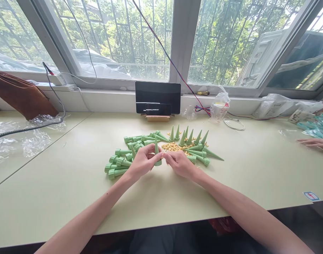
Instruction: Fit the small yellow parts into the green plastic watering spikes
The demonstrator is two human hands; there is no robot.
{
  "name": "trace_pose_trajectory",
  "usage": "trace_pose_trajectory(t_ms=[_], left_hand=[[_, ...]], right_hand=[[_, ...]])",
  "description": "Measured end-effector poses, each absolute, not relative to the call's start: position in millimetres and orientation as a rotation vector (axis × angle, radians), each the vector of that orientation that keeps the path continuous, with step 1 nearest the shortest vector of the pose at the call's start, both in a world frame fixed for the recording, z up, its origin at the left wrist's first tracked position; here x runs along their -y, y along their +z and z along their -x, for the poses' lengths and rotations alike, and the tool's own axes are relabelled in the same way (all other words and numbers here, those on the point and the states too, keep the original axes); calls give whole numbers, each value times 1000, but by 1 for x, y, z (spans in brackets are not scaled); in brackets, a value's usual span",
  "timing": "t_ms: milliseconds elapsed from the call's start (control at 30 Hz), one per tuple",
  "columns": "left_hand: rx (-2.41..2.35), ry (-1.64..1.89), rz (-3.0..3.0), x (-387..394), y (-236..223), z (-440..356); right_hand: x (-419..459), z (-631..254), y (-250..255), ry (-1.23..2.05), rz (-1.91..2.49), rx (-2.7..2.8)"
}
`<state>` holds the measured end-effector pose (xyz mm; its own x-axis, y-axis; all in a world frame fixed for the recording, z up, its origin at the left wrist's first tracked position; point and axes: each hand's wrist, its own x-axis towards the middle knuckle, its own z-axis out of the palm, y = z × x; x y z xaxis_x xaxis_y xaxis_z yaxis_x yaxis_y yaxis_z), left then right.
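Observation:
My left hand (144,160) is closed around a green plastic watering spike (157,151), its point upward and its wide cap low. Against the spike's side, my right hand (179,163) pinches with thumb and forefinger; what sits between these fingertips is too small to make out. Just beyond both hands lies a pile of small yellowish plugs (174,145). Several green spikes (119,164) lie in a heap to the left. Behind and right of the pile, several more spikes (189,137) stand point up, and a few others (201,154) lie flat.
At the back, a dark tablet (158,93) and a phone (158,109) lean on a stand. A bagged cup (220,106) and a coiled white cable (234,124) sit to its right. Clear plastic wrap (35,141) lies left. Another person's hand (316,143) rests at the right edge.

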<state>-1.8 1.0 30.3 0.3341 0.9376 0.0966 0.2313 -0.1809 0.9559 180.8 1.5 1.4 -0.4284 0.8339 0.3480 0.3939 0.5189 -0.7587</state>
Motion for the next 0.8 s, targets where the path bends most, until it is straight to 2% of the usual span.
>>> trace_pose_trajectory(t_ms=[800], left_hand=[[-1075,944,-1648,-1,31,1]], right_hand=[[-1,-180,3,771,1015,2073]])
